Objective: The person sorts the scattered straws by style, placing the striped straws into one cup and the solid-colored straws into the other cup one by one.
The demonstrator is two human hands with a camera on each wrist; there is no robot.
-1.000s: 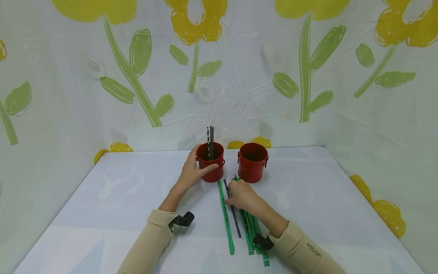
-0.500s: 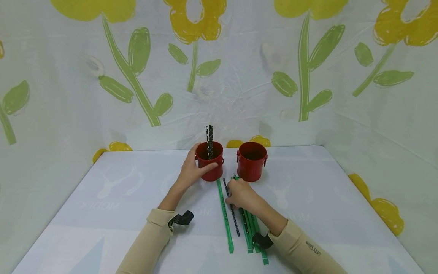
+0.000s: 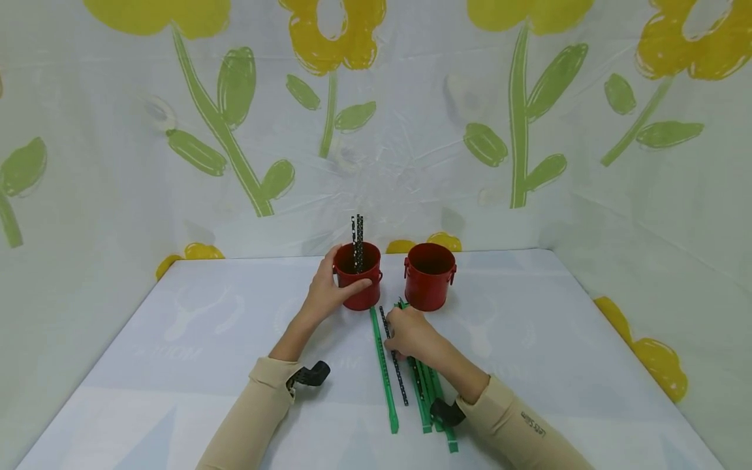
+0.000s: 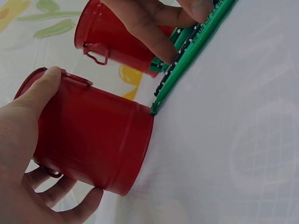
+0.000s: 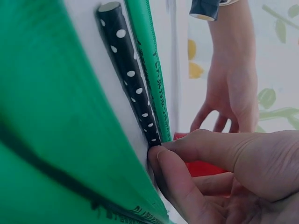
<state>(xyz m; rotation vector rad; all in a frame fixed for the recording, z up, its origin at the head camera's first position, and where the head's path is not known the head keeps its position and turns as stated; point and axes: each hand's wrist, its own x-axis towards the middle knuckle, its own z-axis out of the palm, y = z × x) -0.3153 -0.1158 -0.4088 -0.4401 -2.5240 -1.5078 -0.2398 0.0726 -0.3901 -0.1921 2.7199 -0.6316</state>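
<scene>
My left hand (image 3: 326, 287) grips the left red bucket (image 3: 360, 299), fingers round its far side and thumb across its front. Several black straws with white dots (image 3: 358, 232) stand upright in it. My right hand (image 3: 416, 334) is low over the table, in front of the second red bucket (image 3: 426, 292). In the right wrist view, its thumb and index finger pinch a loose black straw with white dots (image 5: 131, 74) lying on the table. A green-wrapped straw (image 3: 384, 375) lies to the left of it. More green-wrapped straws (image 3: 424, 414) lie to its right, partly under my right hand and wrist.
The white table (image 3: 194, 418) runs back to a white sheet (image 3: 399, 176) printed with yellow flowers. The second bucket stands a short gap to the right of the first, its handle rings hanging at the sides. Dark wrist cameras (image 3: 313, 374) stick out from both sleeves.
The whole head view shifts slightly left. Both hands, the buckets and the straws otherwise keep almost the same places.
</scene>
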